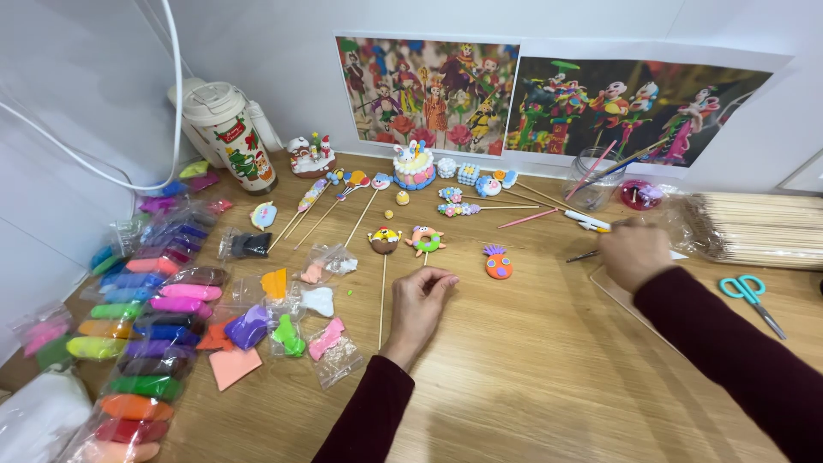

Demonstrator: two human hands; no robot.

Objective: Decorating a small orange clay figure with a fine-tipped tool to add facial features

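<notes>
On the wooden counter (531,360) I see my left hand (420,304) lying flat near the middle, palm down. Its fingers (439,276) are loosely together and hold nothing. Their tips sit just beside a thin wooden stick, right under the green and orange clay donut (424,240). Next to it on the left stands the yellow clay face on a stick (385,239). An orange clay pineapple (497,263) lies a little to the right.

My right hand (634,253) is farther right and farther away. Its fingers are curled at a white pen (588,221); I cannot tell if they pinch it. Past it lies a big bundle of bamboo skewers (754,227) in a clear bag. Teal scissors (750,291) lie on the right, near my sleeve.

Far left, rows of clay sticks in bags (146,326) fill the counter. A clay cake (413,167) stands at the far side, near the wall.
</notes>
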